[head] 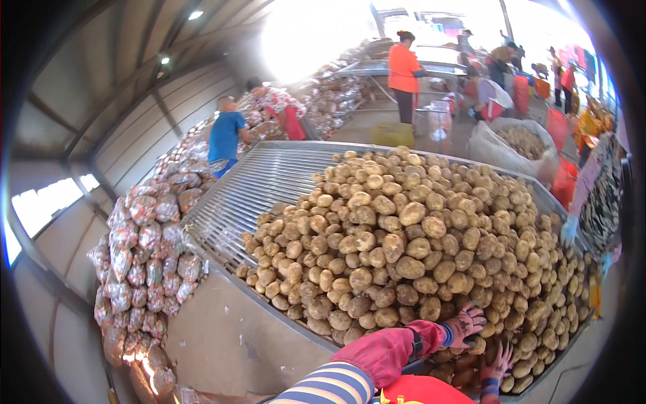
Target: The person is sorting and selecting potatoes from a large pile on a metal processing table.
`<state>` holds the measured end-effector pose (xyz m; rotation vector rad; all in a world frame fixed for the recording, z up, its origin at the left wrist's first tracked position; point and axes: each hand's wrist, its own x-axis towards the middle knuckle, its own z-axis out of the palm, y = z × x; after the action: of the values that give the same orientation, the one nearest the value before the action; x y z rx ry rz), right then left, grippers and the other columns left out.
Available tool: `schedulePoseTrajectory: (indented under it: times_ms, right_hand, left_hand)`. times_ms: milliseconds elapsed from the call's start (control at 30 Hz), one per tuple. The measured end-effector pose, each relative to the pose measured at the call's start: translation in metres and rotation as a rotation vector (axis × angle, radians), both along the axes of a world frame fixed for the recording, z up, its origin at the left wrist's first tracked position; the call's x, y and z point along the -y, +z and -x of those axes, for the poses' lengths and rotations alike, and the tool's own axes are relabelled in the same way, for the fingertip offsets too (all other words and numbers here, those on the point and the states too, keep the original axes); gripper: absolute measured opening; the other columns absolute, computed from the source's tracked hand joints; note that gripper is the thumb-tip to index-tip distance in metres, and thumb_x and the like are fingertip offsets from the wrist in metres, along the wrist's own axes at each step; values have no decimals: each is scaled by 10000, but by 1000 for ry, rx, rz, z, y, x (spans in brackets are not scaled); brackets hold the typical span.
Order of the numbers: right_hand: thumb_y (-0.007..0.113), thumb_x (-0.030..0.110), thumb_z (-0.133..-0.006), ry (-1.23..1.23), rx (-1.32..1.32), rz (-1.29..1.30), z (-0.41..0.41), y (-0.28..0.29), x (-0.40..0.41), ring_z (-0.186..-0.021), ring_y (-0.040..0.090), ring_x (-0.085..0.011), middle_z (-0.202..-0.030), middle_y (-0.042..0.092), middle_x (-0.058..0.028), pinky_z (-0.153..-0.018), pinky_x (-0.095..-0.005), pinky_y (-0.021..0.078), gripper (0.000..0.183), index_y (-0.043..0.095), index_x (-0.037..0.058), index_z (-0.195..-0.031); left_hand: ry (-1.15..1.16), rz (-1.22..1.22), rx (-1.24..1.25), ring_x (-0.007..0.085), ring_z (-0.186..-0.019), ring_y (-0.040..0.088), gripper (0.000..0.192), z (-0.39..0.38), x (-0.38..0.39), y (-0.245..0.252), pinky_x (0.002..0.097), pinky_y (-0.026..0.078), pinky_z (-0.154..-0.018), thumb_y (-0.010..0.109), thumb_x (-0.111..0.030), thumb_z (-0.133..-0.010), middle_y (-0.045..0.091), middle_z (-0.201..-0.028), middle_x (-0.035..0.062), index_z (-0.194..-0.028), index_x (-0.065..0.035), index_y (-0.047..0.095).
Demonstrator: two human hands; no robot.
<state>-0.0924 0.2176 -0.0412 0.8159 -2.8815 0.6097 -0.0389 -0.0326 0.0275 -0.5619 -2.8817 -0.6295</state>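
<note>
A large heap of soil-dusted potatoes [404, 237] covers much of a slatted metal sorting table [262, 177]. My left hand [463, 325], in a pink work glove with a striped cuff, lies on the near slope of the heap. Its fingers are spread against potatoes, with one potato just below the palm. Lower and to the right, my right hand [497, 362] wears a similar glove, fingers apart and touching potatoes at the near edge. Between both hands, potatoes lie in shadow. I see no potato clearly gripped in either hand.
Filled plastic bags [151, 252] are stacked along the left wall. A co-worker's blue-gloved hand [569, 230] rests by the table's right edge. Beyond stand a white bulk sack [515, 146], a yellow crate [392, 134] and several people. The table's metal rim [272, 305] runs along my side.
</note>
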Motion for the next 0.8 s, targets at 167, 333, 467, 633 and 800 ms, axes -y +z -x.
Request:
schedulePoseTrajectory:
  times_ms: [167, 333, 467, 633, 800]
  right_hand:
    - [734, 362, -598, 281, -179, -136, 52, 34, 14, -1186, 428, -337, -1252, 489, -156, -1066, -526, 238, 748, 490, 93, -1252]
    - [684, 343, -700, 100, -209, -83, 80, 56, 10, -1194, 429, -304, -1260, 495, -129, -1061, -493, 247, 634, 491, 111, -1258]
    - [631, 417, -755, -240, -176, 124, 61, 57, -15, -1224, 397, -336, -1297, 463, -167, -1066, -484, 222, 636, 468, 87, -1274]
    - [691, 547, -660, -364, 93, -56, -14, 39, -45, -1321, 259, -386, -1424, 303, -188, -1100, -527, 129, 841, 408, 155, -1348]
    - [717, 546, -636, -435, 195, -89, -7, 44, -27, -1337, 221, -399, -1441, 257, -207, -1101, -541, 93, 890, 376, 179, -1371]
  left_hand:
    - [24, 37, -2, 296, -1265, 355, 646, 1, 8, 16, 543, 179, -1067, 705, -384, -595, 465, -1307, 104, -1170, -136, 547]
    - [48, 173, -53, 258, -1253, 370, 588, 2, 9, 20, 522, 181, -1063, 636, -515, -696, 482, -1306, 50, -1167, -172, 558]
    - [33, 246, -62, 248, -1248, 378, 590, 2, 4, 21, 518, 161, -1067, 639, -525, -692, 483, -1319, 40, -1170, -185, 571]
    - [66, 341, -36, 247, -1244, 367, 577, -2, 1, 35, 516, 100, -1082, 661, -521, -678, 510, -1289, 32, -1137, -174, 610]
    - [46, 354, 20, 250, -1252, 354, 596, 0, -4, 42, 521, 92, -1081, 618, -555, -700, 502, -1298, 36, -1152, -168, 601]
